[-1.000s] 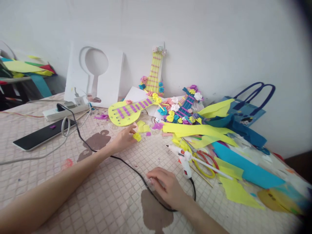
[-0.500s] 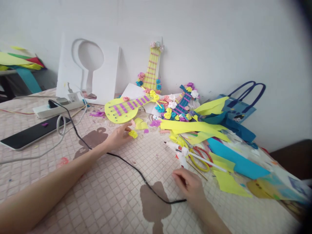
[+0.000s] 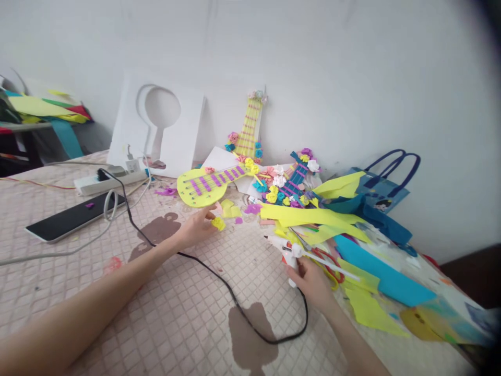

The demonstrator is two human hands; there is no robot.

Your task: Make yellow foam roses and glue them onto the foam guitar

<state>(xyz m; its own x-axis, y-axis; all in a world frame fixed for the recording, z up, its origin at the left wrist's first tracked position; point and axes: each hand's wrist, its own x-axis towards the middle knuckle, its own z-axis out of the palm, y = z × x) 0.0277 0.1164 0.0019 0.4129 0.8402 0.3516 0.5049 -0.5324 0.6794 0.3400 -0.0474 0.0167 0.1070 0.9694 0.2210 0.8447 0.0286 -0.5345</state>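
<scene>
My left hand [image 3: 197, 226] has its fingers closed on a small yellow crepe-paper flower [image 3: 218, 224], held just above the table at the middle. On the right, my right hand [image 3: 311, 284] is wrapped round the handle of a white hot glue gun [image 3: 288, 256]. A glue stick juts from the gun's back, its dark nozzle points left, and a black cord [image 3: 213, 274] loops across the table. Behind my left hand lies a yellow paper guitar [image 3: 199, 189] with purple strips and strings; yellow flowers sit at the end of its neck.
Scissors [image 3: 331, 261] lie by the glue gun among yellow paper strips [image 3: 313, 215] and a blue sheet [image 3: 385, 269]. Further back are a flowered blue guitar [image 3: 295, 180], a second yellow guitar neck [image 3: 250, 125], a cut-out white board [image 3: 180, 146], a power strip [image 3: 92, 184] and a tablet-like slab [image 3: 72, 219].
My right hand has moved up and taken hold of the glue gun's handle, and its cord has shifted. My left hand keeps the yellow flower. The camera view has shifted slightly.
</scene>
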